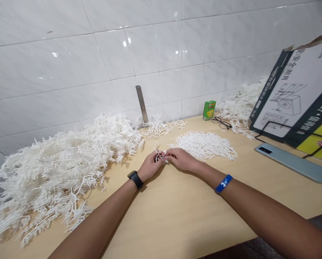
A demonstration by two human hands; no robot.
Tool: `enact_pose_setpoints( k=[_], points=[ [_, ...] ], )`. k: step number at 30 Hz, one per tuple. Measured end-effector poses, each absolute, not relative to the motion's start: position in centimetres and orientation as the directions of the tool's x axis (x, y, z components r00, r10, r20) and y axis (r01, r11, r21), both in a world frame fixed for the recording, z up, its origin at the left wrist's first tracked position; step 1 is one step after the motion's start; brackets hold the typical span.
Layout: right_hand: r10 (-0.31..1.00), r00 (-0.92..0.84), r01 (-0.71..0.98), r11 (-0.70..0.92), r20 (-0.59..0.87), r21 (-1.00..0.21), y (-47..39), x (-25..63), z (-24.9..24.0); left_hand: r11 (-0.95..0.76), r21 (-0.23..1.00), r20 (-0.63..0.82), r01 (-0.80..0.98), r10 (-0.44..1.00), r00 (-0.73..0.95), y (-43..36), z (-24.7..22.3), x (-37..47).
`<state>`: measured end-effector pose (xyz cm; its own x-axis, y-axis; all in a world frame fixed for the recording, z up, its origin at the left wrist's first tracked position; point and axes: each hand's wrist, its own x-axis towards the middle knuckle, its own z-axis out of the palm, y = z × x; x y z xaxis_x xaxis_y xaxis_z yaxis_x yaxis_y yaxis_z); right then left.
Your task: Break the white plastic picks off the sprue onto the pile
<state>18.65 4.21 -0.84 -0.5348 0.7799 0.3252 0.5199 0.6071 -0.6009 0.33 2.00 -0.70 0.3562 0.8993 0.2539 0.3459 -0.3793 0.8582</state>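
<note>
Evidently, your left hand (150,164) and right hand (180,159) meet low over the surface (161,208), fingertips closed on a white branched piece (159,157) between them, probably so each can steady it for the other. The tangled white heap (69,169) spreads along your left, handy to that side; just past your right hand, slim white pieces (206,145) form a low pile, probably kept apart to avoid mixing. Farther back, glasses (221,123) and a green box (209,110) sit near the tiled wall (171,84), perhaps out of your way.
</note>
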Motion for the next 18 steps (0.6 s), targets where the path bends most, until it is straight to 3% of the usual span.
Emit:
enact_pose_setpoints(
  k=[18],
  points=[
    [0.788,-0.519,0.484,0.591,0.332,-0.645,4.06,18.27,-1.08,-0.416,0.823,0.295,0.388,0.895,0.335,2.27,-1.35,0.17]
  ],
)
